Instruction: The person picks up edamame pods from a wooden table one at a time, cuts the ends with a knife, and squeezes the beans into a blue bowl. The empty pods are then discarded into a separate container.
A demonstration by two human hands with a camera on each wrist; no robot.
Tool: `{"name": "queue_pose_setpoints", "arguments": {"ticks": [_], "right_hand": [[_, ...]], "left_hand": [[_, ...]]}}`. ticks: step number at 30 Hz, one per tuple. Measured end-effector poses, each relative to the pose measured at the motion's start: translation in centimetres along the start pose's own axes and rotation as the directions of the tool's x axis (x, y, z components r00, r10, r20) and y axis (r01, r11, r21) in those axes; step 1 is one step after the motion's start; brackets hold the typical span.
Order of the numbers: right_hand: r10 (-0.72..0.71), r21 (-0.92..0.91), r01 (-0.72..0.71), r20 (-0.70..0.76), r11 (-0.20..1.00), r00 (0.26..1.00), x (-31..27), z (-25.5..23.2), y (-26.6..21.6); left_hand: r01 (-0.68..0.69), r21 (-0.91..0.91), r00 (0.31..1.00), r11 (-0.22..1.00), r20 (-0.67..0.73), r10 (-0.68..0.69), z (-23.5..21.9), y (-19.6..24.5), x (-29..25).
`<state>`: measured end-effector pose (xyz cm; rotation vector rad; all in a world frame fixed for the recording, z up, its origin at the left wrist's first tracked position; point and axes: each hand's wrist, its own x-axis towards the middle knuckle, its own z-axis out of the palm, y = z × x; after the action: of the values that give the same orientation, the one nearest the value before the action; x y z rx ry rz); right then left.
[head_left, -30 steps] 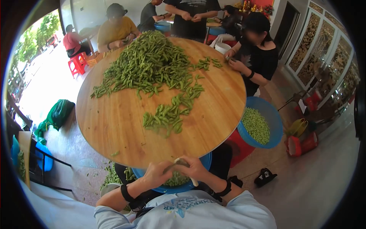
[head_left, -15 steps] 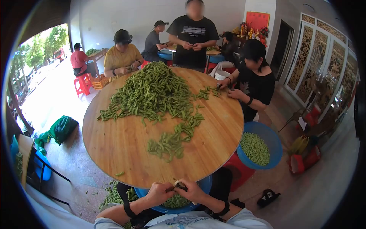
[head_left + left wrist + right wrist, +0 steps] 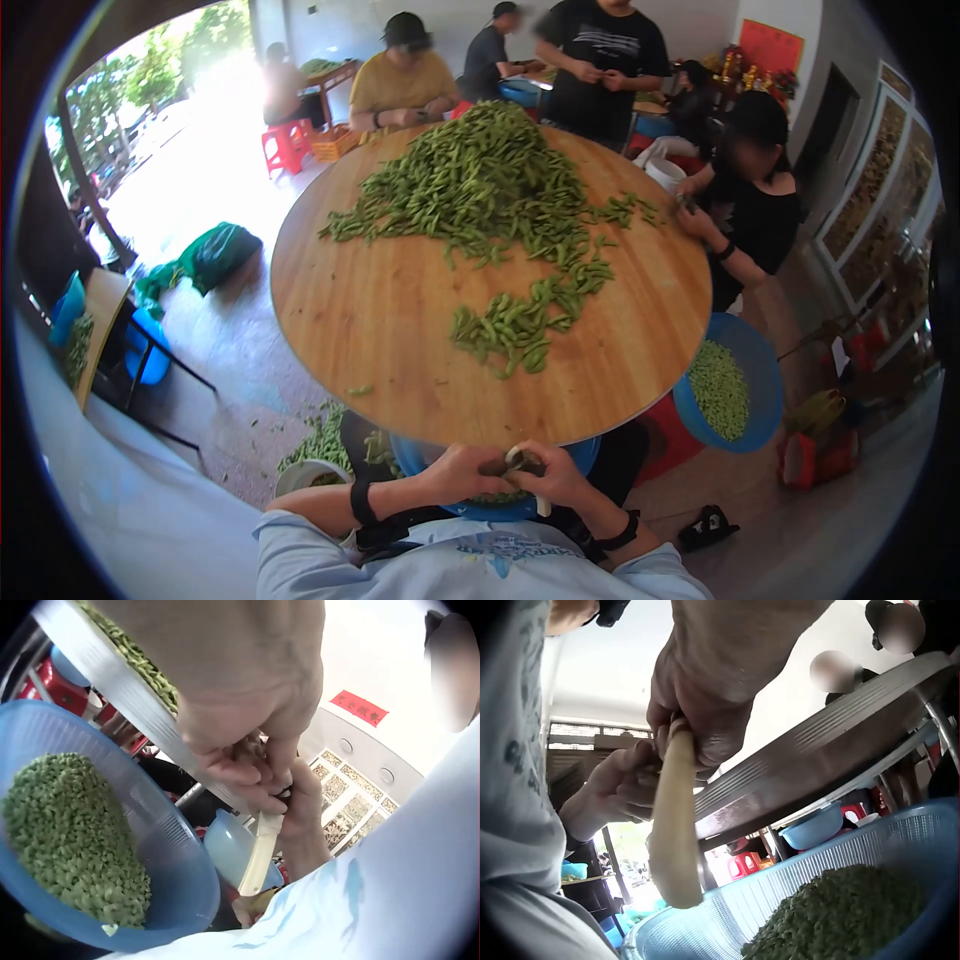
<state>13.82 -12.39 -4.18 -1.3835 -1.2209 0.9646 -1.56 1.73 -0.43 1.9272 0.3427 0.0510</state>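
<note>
Both hands meet at the near edge of the round table (image 3: 400, 340), above a blue basket (image 3: 727, 907) of shelled green beans (image 3: 840, 915). The right hand (image 3: 558, 474) grips a tool by its pale handle (image 3: 262, 855), which sticks out below the fist; its working end is hidden among the fingers. Fingertips of the left hand (image 3: 465, 474) are curled together against the right hand; in the left wrist view the left hand (image 3: 247, 712) covers whatever it pinches. Green pods (image 3: 490, 170) are heaped on the table's far side, with a smaller group (image 3: 510, 325) nearer.
Right of the table stands another blue basket (image 3: 728, 385) of beans, on a red stool. A pale bucket (image 3: 310, 474) and scattered pods (image 3: 325, 440) lie on the floor at left. People sit or stand round the far side; a green sack (image 3: 220, 255) lies left.
The head view has swung, so the table and people appear further right. Both hands remain together at the table edge, and the pale handle shows again below the right hand.
</note>
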Motion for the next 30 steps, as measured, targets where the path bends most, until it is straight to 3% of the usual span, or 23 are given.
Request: {"name": "queue_pose_setpoints", "arguments": {"ticks": [2,4,6,9,14,17,21,22,24,26,28,30], "right_hand": [[0.186,0.274,-0.205,0.096,0.94,0.978,-0.3,-0.6,0.1],[0.209,0.3,-0.245,0.146,0.922,0.967,-0.5,-0.4,0.1],[0.105,0.176,-0.101,-0.014,0.979,0.994,-0.6,0.2,-0.6],[0.004,0.067,-0.001,-0.045,0.998,0.999,-0.4,0.5,-0.7],[-0.04,0.007,0.041,-0.037,0.999,0.999,-0.8,0.0,-1.7],[-0.019,0.081,0.028,-0.11,0.996,0.994,-0.9,0.0,-0.9],[-0.136,-0.198,0.1,-0.182,0.975,0.974,-0.6,0.1,-1.0],[-0.16,-0.281,0.09,-0.236,0.955,0.959,-0.5,0.4,-1.4],[-0.155,-0.321,0.06,-0.281,0.945,0.947,-0.6,0.5,-1.8],[-0.348,-0.437,0.211,-0.262,0.874,0.9,-0.4,0.5,-1.3],[-0.339,-0.465,0.172,-0.305,0.869,0.89,-0.8,0.3,-1.4],[-0.379,-0.455,0.276,-0.153,0.847,0.913,-1.2,1.2,-1.5]], "left_hand": [[0.185,-0.277,0.977,0.943,0.158,-0.145,-0.1,0.6,-0.2],[0.198,-0.371,0.975,0.907,0.173,-0.142,0.1,-0.3,-0.1],[0.204,-0.456,0.974,0.866,0.187,-0.13,0.3,-0.8,-0.2],[0.2,-0.647,0.968,0.736,0.247,-0.047,0.5,-1.4,0.0],[0.295,-0.717,0.948,0.632,0.3,-0.102,1.2,-1.8,0.0],[0.309,-0.746,0.946,0.59,0.302,-0.114,1.3,-1.5,-0.1],[0.3,-0.761,0.954,0.576,0.256,-0.158,1.4,-0.8,-0.5],[0.323,-0.747,0.945,0.581,0.291,-0.151,1.5,-1.4,-0.5],[0.236,-0.742,0.971,0.627,0.204,-0.124,1.6,-3.1,-0.1],[0.283,-0.676,0.957,0.68,0.249,-0.151,0.9,-2.4,-0.5],[0.251,-0.612,0.968,0.75,0.137,-0.212,0.9,-2.8,-1.2],[0.288,-0.543,0.958,0.789,0.162,-0.238,1.3,-3.5,-1.8]]}}
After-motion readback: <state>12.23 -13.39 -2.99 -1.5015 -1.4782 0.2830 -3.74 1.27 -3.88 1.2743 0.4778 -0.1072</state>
